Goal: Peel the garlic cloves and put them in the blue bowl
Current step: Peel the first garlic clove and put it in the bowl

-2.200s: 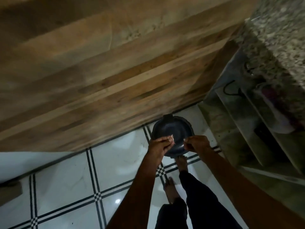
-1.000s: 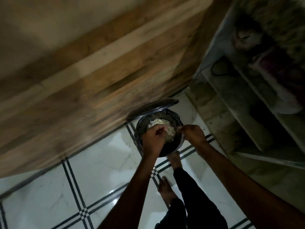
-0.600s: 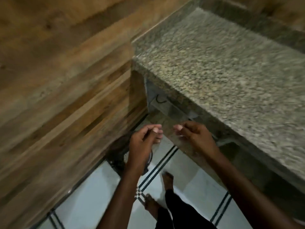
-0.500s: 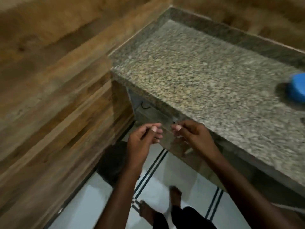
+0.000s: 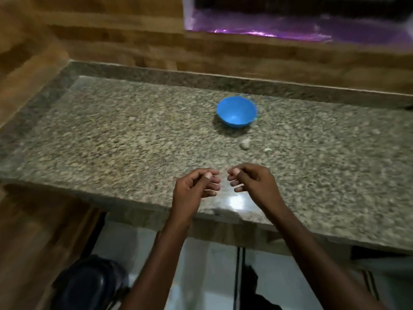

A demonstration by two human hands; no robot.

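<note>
Between cloves. Left hand & right hand loosely curled, empty, low centre. Bowl upper centre on surface; clove just below. Next prob: grab clove, peel.

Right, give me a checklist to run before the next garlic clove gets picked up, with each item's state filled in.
1. Left hand free: ok, fingers loosely curled, nothing visible in them.
2. Right hand free: ok, same pose, nothing visible.
3. Blue bowl upright on the granite counter: ok.
4. Bowl contents: looks empty, though the frame is blurred.
5. Clove within reach: ok, a pale piece lies just in front of the bowl, a smaller bit to its right.
6. Whether those pieces are peeled: cannot tell, too small and blurred.
</note>
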